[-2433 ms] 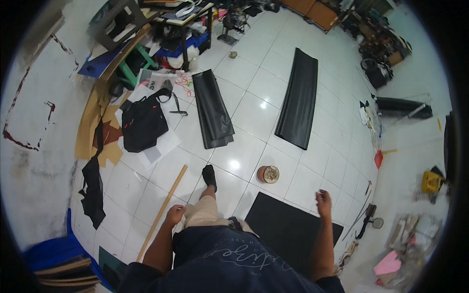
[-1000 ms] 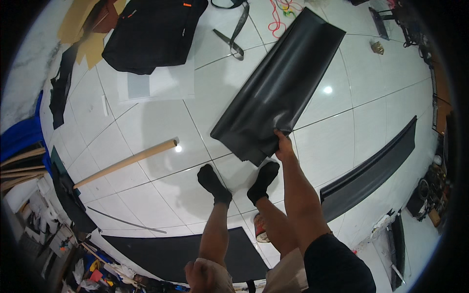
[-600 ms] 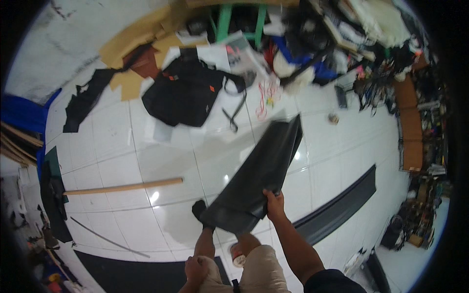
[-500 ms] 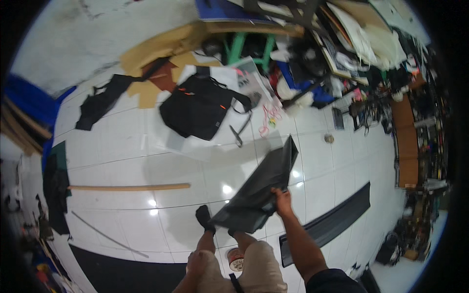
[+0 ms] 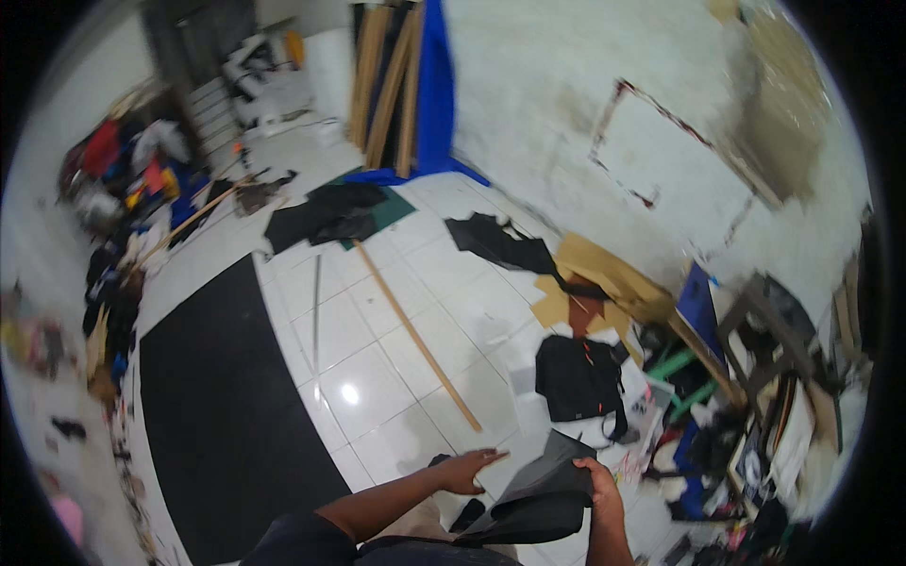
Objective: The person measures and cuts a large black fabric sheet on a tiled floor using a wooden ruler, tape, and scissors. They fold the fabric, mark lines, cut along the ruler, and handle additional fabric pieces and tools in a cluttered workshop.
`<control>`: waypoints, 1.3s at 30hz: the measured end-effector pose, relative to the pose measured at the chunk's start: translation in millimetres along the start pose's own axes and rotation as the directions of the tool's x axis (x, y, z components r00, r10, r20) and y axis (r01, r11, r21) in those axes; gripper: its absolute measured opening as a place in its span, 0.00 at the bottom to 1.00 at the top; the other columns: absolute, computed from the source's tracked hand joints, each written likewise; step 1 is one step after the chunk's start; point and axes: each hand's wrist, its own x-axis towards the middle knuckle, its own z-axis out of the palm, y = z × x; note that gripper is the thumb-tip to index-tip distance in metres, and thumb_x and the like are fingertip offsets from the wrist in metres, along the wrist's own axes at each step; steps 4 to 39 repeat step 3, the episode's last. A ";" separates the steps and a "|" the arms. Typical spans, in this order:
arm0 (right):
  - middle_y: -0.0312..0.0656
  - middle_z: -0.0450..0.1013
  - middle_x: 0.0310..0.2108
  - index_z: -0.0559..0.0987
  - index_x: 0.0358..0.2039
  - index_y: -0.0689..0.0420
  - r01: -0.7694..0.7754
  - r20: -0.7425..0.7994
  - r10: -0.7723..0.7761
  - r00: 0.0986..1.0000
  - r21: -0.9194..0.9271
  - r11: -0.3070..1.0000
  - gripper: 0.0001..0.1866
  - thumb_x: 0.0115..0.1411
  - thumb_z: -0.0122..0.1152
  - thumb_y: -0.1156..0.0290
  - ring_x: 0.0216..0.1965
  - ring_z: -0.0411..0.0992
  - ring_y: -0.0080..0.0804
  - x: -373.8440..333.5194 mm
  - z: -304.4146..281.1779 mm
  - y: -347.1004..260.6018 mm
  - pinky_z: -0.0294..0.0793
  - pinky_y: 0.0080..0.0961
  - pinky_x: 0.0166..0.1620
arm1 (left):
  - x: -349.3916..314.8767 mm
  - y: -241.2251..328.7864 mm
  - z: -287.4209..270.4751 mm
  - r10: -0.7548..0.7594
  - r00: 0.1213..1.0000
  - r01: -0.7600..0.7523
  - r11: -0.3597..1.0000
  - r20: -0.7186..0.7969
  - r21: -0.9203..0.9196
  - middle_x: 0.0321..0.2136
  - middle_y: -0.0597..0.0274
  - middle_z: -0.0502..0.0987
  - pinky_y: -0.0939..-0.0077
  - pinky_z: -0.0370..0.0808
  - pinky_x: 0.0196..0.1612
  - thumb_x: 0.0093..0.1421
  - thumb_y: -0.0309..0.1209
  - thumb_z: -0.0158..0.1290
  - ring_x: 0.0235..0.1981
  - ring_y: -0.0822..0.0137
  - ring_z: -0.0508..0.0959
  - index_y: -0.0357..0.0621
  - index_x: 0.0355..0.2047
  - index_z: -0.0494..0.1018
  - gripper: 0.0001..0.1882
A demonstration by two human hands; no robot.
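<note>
A bent sheet of dark, slightly glossy material (image 5: 528,500) hangs in front of my body, low in the view. My right hand (image 5: 602,483) grips its right edge, thumb on top. My left hand (image 5: 466,471) is stretched out just left of the sheet, fingers extended and holding nothing. Beyond the sheet a black bag (image 5: 578,377) with small orange tabs lies on pale paper. A long wooden stick (image 5: 415,335) rests on the white tiles ahead of my left hand.
At left a large black sheet (image 5: 226,406) covers the floor, with a thin grey strip (image 5: 317,330) beside it. Rolls (image 5: 382,90) lean by a blue panel (image 5: 435,90). Brown paper pieces (image 5: 604,274), a green stool (image 5: 694,373) and heaped clutter stand right.
The view has swung left, toward the big black sheet and the leaning rolls. My left hand has come up from beside my leg and reached forward. My right hand still holds the dark sheet.
</note>
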 end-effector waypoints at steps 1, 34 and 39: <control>0.42 0.76 0.31 0.77 0.38 0.61 0.054 0.053 -0.054 0.997 0.004 0.999 0.17 0.47 0.65 0.69 0.33 0.75 0.39 5.8 2.7 -4.7 0.74 0.34 0.43 | -4.7 8.2 11.0 0.015 0.995 -0.016 1.000 0.096 0.008 0.63 0.49 0.57 0.60 0.57 0.65 0.52 0.32 0.58 0.64 0.50 0.59 0.54 0.68 0.46 0.46; 0.44 0.76 0.33 0.77 0.38 0.60 0.097 0.126 -0.094 0.988 -0.019 0.995 0.18 0.46 0.66 0.67 0.37 0.74 0.39 1.9 38.1 -11.6 0.72 0.37 0.48 | -25.1 19.7 26.0 -0.018 0.992 0.014 0.999 0.126 0.036 0.65 0.49 0.53 0.59 0.55 0.66 0.51 0.32 0.59 0.65 0.49 0.56 0.56 0.69 0.42 0.49; 0.44 0.76 0.33 0.77 0.38 0.60 0.097 0.126 -0.094 0.988 -0.019 0.995 0.18 0.46 0.66 0.67 0.37 0.74 0.39 1.9 38.1 -11.6 0.72 0.37 0.48 | -25.1 19.7 26.0 -0.018 0.992 0.014 0.999 0.126 0.036 0.65 0.49 0.53 0.59 0.55 0.66 0.51 0.32 0.59 0.65 0.49 0.56 0.56 0.69 0.42 0.49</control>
